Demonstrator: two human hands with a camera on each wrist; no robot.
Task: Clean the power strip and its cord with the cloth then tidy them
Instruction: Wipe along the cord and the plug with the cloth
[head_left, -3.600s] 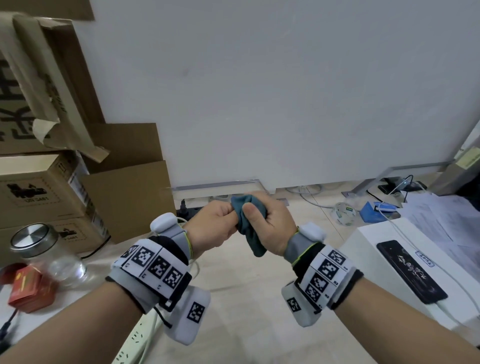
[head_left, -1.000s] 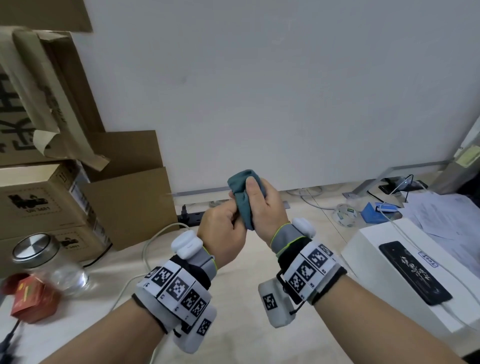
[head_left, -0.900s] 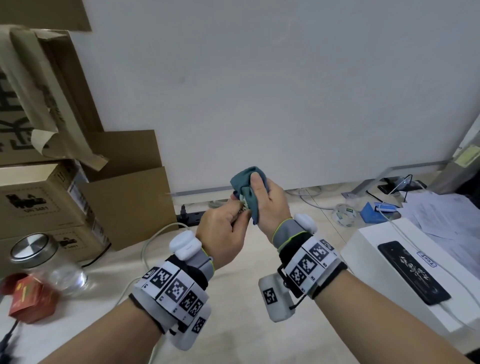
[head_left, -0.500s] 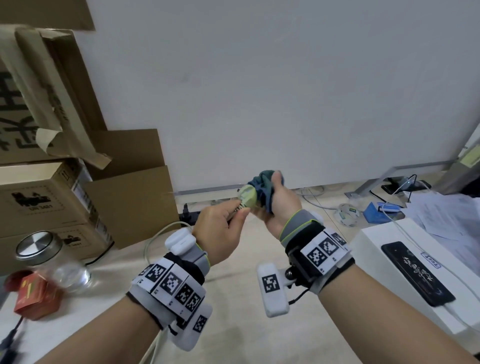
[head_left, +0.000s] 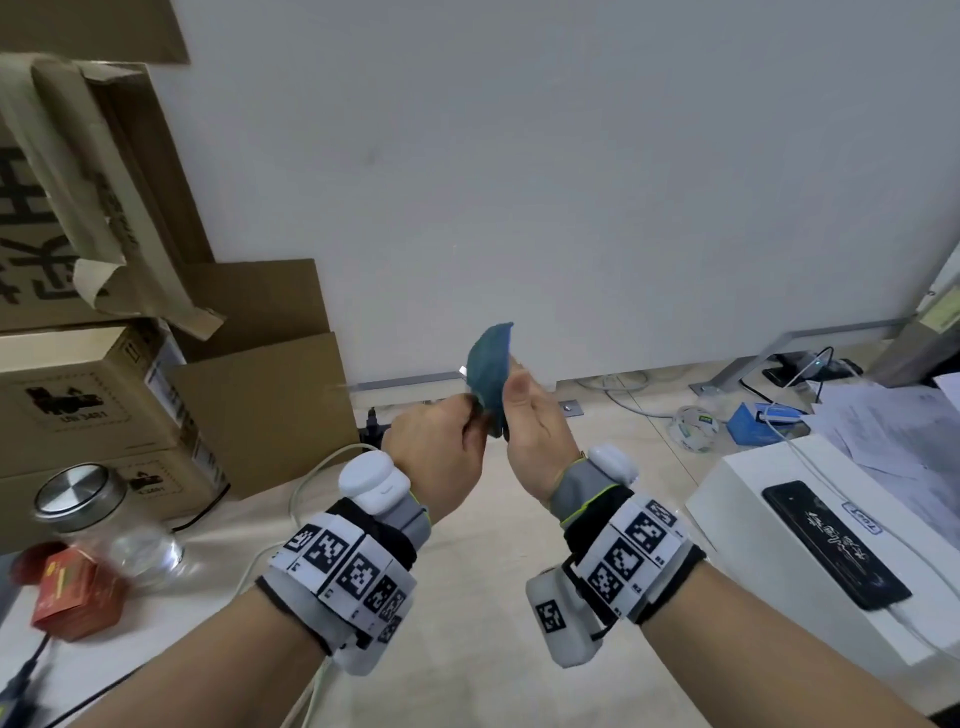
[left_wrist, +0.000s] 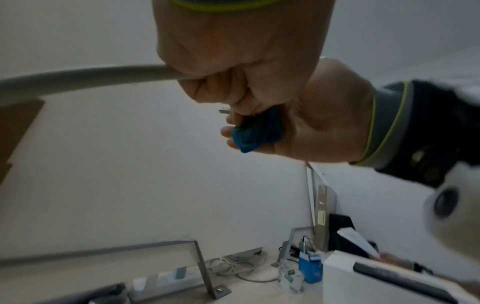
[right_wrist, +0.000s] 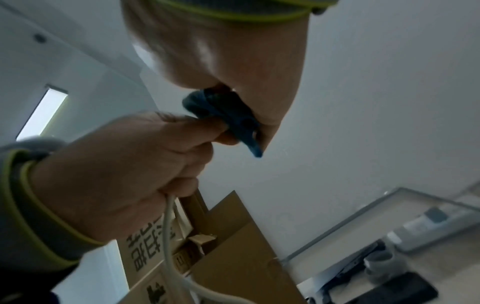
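We find the left hand (head_left: 436, 447) gripping the cord (right_wrist: 168, 242) near its plug end while the right hand (head_left: 535, 431) clamps the cloth (head_left: 488, 371) over that end, both raised above the tabletop (head_left: 478, 571); cord wiping appears nearly finished, tidying outstanding.

cardboard boxes (head_left: 93, 395) left, jar (head_left: 98, 514) before them, phone (head_left: 836, 545) on white box (head_left: 753, 519) right
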